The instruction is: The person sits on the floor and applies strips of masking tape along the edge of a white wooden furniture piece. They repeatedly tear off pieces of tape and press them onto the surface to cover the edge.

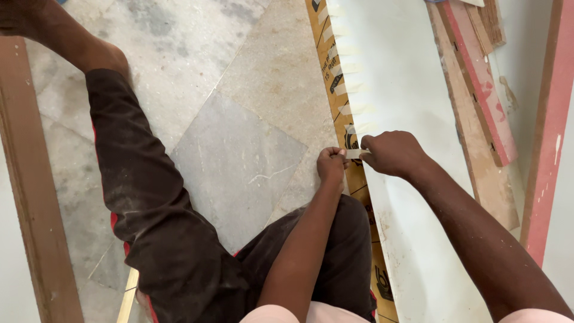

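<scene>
Leftmost, wooden strip (36, 197) along frame edge; beside it person's outstretched leg in dusty dark trousers (143, 197) on marble floor (239, 155); centre, left hand (332, 165) and right hand (393, 154) close together at edge of white board (412, 96) — both pinching same short strip of masking tape (354, 154), fingers closed on its ends; more tape strips (350, 87) run up that edge, bridging board and printed brown edge band (335, 78); rightwards, scrap wooden planks (478, 90) on board; red-faced board (547, 137) at far right.

sleeves (281, 313): pale pink, short | trousers (149, 203): dark brown, dusty, red trim | foot (104, 57): bare
</scene>
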